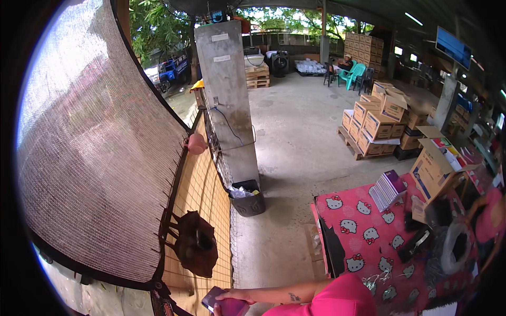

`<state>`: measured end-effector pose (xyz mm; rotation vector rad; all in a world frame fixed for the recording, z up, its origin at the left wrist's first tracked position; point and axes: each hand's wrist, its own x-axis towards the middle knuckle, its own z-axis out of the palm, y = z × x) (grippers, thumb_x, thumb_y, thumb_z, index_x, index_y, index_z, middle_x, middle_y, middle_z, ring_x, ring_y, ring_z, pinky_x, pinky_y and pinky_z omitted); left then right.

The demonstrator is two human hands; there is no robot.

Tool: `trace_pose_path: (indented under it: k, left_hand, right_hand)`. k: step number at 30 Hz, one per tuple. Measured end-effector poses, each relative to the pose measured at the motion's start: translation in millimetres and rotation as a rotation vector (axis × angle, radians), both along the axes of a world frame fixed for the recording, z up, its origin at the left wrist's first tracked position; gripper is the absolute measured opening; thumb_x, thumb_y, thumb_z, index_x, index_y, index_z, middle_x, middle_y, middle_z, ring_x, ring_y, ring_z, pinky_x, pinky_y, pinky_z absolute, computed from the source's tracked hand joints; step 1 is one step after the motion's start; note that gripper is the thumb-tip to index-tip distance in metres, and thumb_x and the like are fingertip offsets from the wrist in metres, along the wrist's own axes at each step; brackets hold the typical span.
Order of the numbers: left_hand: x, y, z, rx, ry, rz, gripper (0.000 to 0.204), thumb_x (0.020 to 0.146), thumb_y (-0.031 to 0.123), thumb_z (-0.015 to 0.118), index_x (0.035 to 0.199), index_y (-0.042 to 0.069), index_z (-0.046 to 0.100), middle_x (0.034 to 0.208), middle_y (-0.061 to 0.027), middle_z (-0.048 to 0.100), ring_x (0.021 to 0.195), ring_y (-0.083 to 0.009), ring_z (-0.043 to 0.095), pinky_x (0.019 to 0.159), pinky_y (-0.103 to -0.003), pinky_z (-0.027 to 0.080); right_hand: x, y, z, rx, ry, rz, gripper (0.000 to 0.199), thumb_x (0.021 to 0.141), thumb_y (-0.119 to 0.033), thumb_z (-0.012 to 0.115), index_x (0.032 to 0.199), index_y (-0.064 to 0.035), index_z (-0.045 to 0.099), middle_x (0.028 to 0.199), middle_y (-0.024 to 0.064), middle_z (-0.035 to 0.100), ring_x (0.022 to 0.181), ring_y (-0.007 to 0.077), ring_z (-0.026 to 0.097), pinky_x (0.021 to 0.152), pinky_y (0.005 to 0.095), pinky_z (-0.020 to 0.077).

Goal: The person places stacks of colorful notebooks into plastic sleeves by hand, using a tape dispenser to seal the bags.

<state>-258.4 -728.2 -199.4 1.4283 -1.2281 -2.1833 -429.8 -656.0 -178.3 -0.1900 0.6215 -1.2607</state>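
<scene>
Head view: a mesh screen (95, 158) fills the left side. Beside it, a pink dipper (196, 143) and a brown object (197, 245) hang at the fence (224, 231).

At the lower edge, a patch of skin probably belongs to the left hand (216, 311); its finger state cannot be told. The purple book (231, 309) is directly beside it, tilted, in front of the fence. The right hand (238, 296) has its fingers curled over the book's upper face, closed onto it with no visible gap.

Hazard: the book may drop if the right fingers relax before other support is secure. Cause: part of the book projects beyond the fingers, and no table is seen beneath it. A swing to the left could strike the brown object.

Further right, a bin (249, 204) stands by the pillar (227, 105). On the pink table (333, 218), a book stack (387, 192) stands near an open carton (433, 169); a careless sleeve could topple it.
</scene>
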Motion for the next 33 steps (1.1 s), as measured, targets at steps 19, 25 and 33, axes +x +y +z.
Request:
trace_pose_path:
  k: [19,25,33]
  left_hand:
    - [-2.5,0.1,19.4,0.212,0.153,0.095,0.051,0.090,0.047,0.065,0.125,0.011,0.056,0.109,-0.0085,0.063,0.095,-0.0217,0.064,0.073,-0.032,0.057]
    - [-15.5,-15.1,-8.8,0.219,0.141,-0.029,0.054,0.092,0.046,0.063,0.128,0.006,0.055,0.110,-0.0114,0.065,0.098,-0.0231,0.065,0.079,-0.035,0.055]
    - [-111.0,27.4,55.4,-0.168,0.128,-0.752,0.057,0.093,0.047,0.061,0.130,0.003,0.054,0.114,-0.0130,0.065,0.101,-0.0242,0.064,0.083,-0.037,0.053]
  right_hand:
    - [7.6,-27.2,-19.5,0.113,0.113,0.019,0.031,0.093,-0.035,0.065,0.112,-0.0095,0.064,0.097,0.0018,0.070,0.082,0.0153,0.068,0.076,0.0316,0.0556]
    - [-10.2,-1.3,14.1,0.082,0.258,-0.163,0.055,0.088,-0.044,0.072,0.127,-0.0104,0.054,0.113,0.0050,0.066,0.094,0.0164,0.065,0.081,0.0331,0.0548]
    - [-23.7,107.1,36.0,0.227,0.350,-0.767,0.081,0.083,-0.049,0.075,0.145,-0.0108,0.039,0.125,0.0094,0.059,0.109,0.0195,0.060,0.092,0.0363,0.0513]
